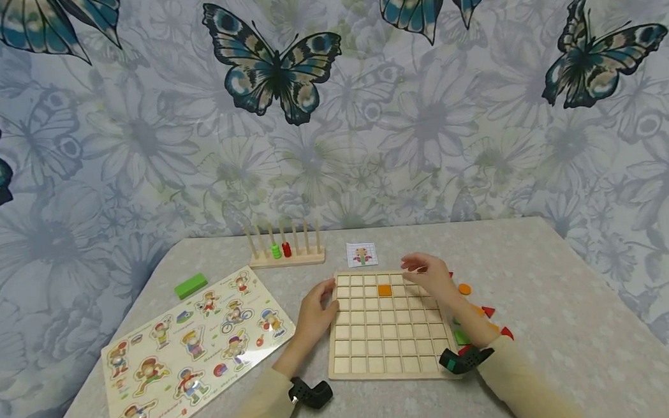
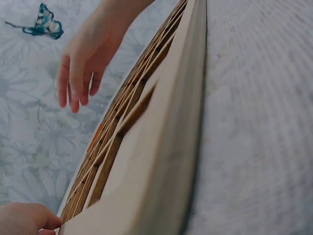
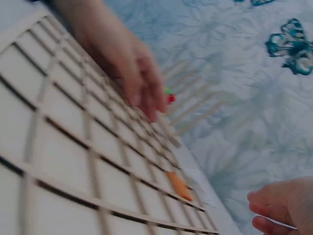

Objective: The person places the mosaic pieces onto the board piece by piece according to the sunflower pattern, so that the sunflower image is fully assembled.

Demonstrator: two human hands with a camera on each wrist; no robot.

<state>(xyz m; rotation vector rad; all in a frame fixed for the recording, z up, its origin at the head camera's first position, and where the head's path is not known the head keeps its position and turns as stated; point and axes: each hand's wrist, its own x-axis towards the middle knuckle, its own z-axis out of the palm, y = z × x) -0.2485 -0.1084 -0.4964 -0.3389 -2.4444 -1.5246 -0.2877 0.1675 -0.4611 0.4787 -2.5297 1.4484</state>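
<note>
A flat wooden board with a grid of little square holes (image 1: pixel 389 333) lies on the grey table (image 1: pixel 575 296). One orange square tile (image 1: pixel 384 290) sits in a hole near the far edge. The left hand (image 1: pixel 316 312) holds the board's left edge, fingers curled on it. The right hand (image 1: pixel 431 278) hovers over the far right holes, pinching a small pale piece too blurry to name.
</note>
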